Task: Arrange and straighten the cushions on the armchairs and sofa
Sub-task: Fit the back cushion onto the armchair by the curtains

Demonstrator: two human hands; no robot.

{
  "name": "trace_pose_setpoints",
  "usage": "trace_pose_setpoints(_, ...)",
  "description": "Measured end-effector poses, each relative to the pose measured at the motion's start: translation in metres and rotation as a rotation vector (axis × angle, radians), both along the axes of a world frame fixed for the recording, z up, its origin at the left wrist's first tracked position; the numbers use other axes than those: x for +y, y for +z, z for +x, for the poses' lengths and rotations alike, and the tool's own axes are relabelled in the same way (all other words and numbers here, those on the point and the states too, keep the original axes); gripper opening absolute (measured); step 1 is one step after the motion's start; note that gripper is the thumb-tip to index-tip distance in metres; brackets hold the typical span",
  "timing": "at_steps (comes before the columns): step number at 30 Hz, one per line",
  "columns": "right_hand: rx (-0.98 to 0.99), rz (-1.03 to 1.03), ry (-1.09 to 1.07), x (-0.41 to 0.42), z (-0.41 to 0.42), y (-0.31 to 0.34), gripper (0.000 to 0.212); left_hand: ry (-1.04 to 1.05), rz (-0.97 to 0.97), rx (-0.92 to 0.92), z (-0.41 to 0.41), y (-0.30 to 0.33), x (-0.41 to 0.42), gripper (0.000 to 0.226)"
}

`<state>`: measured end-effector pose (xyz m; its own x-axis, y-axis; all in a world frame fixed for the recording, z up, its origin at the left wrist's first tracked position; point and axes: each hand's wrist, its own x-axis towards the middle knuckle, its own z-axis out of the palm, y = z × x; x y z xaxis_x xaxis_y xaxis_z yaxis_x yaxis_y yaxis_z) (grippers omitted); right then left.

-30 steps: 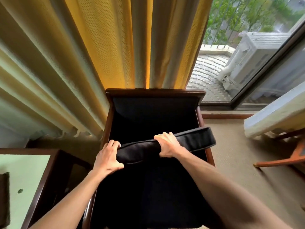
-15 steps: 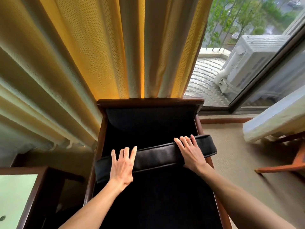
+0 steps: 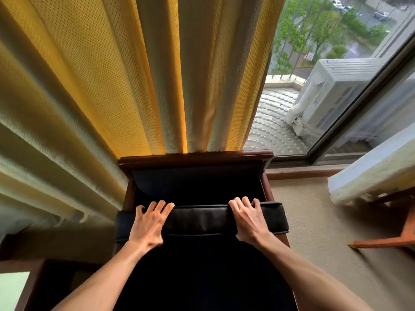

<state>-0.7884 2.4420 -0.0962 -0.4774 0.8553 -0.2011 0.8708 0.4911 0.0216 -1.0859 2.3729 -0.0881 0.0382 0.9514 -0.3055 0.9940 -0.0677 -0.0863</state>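
Observation:
A dark wooden armchair [image 3: 195, 157] stands against the curtain, with a black back cushion [image 3: 195, 185] in its frame. A black seat cushion [image 3: 199, 218] lies across the seat, and its thick far edge spans the chair and overhangs both arms. My left hand [image 3: 149, 223] lies flat on that edge near the left end, fingers spread. My right hand [image 3: 249, 221] presses near the right end, fingertips bent over the far rim. The front of the seat is in deep shadow.
A yellow curtain [image 3: 134, 75] hangs right behind the chair. A window with an outdoor unit [image 3: 332, 90] is at the right. A wooden side table with a glass top [image 3: 13, 288] sits at lower left. Another chair's wooden leg [image 3: 386, 243] and a pale cushion [image 3: 370, 176] are at the right on the carpet.
Both hands let go of the raised cushion edge and went flat on it. The tilted cushion came down and now lies level and square across the seat.

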Motion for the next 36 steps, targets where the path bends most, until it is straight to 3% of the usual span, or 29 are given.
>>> trace_pose_setpoints(4, 0.018, 0.007, 0.026, 0.005, -0.003, -0.011, 0.089, 0.022, -0.011, -0.012, -0.006, -0.012, 0.001, 0.099)
trace_pose_setpoints(12, 0.047, 0.025, -0.046, 0.048, 0.016, -0.015, 0.130, 0.025, -0.062, -0.041, -0.018, -0.005, 0.056, 0.118)
trace_pose_setpoints(17, 0.058, -0.028, -0.093, 0.078, 0.010, -0.014, 0.125, 0.068, -0.074, -0.088, -0.029, -0.012, 0.086, 0.134)
trace_pose_setpoints(28, 0.035, -0.130, -0.143, 0.120, -0.006, -0.014, 0.123, 0.132, -0.067, -0.176, -0.042, -0.020, 0.107, 0.132)
trace_pose_setpoints(33, -0.005, -0.184, -0.100, 0.135, -0.002, -0.018, 0.137, 0.108, -0.126, -0.071, -0.045, -0.022, 0.112, 0.146)
trace_pose_setpoints(36, -0.061, -0.170, -0.041, 0.142, 0.003, -0.015, 0.149, 0.096, -0.115, 0.047, -0.039, -0.014, 0.120, 0.139)
